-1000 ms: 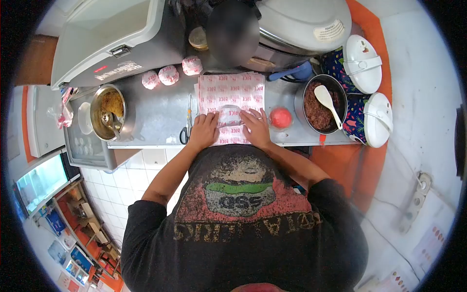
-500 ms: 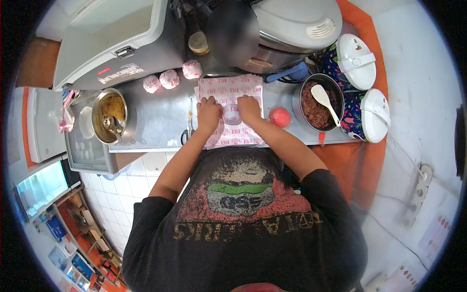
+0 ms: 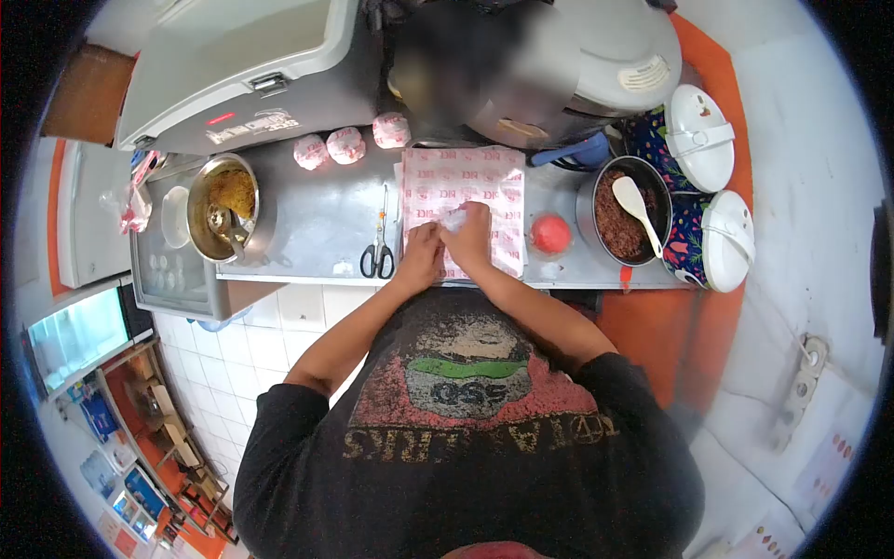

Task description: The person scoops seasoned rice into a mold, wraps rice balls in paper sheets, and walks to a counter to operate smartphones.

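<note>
A stack of red-and-white printed paper sheets [image 3: 503,177] lies on the metal counter. My left hand [image 3: 424,253] is over its lower left part, fingers bent together at a small piece of clear plastic [image 3: 453,220]. Beside it, my right hand [image 3: 470,238] has its fingers closed on the same plastic, and the two hands nearly touch. Parts of the plastic are hidden by the fingers. Black-handled scissors [image 3: 377,259] lie left of the paper, and a round red item [image 3: 550,233] sits to its right.
Wrapped round bundles [image 3: 345,145] stand in front of a grey cooler box [image 3: 233,102]. A metal bowl of yellow food [image 3: 197,222] is at the left. At the right are a pot of reddish-brown rice [image 3: 587,207] with a white paddle [image 3: 637,211] and white-lidded containers [image 3: 700,140].
My hands have come together over the paper. The clear plastic, earlier flat between them, is now gathered at the fingers. The whole view has shifted slightly.
</note>
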Tool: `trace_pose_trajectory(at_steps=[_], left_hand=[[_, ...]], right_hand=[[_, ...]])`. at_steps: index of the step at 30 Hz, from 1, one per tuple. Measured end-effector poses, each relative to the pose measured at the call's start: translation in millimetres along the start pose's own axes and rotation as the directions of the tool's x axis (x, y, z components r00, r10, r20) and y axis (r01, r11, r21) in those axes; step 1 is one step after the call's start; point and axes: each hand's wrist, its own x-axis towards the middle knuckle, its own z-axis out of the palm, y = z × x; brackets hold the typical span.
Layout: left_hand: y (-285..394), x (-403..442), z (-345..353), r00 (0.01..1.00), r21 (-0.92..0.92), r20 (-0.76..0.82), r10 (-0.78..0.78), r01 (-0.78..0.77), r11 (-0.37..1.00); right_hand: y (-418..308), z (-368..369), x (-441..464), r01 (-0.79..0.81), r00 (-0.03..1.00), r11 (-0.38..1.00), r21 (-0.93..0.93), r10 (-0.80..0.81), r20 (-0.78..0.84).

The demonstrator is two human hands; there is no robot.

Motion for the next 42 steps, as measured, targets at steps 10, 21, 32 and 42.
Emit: trace_pose_trajectory(at_steps=[10,21,32,42], left_hand=[[-15,-1,-36,0.843,-0.861,0.159,-0.514,0.374,0.346],[-61,20,-118,0.762,-0.882,-0.112,-0.638,0.219,0.417],[-245,61,-165,0.102,-0.874,-0.458,-0.883,0.129,0.468],[-284,72,-140,0.540,0.010,-0.658,-0.525,0.703,0.711]], right_hand=[[-53,0,30,-0.018,0.959,0.885,0.466,-0.116,0.258],[-128,119,58,-0.465,0.869,0.587,0.663,0.160,0.468],[-177,155,104,0.307,0.948,0.947,-0.091,-0.295,0.120],[-164,147,100,0.127,0.987,0.959,-0.252,-0.148,-0.067]])
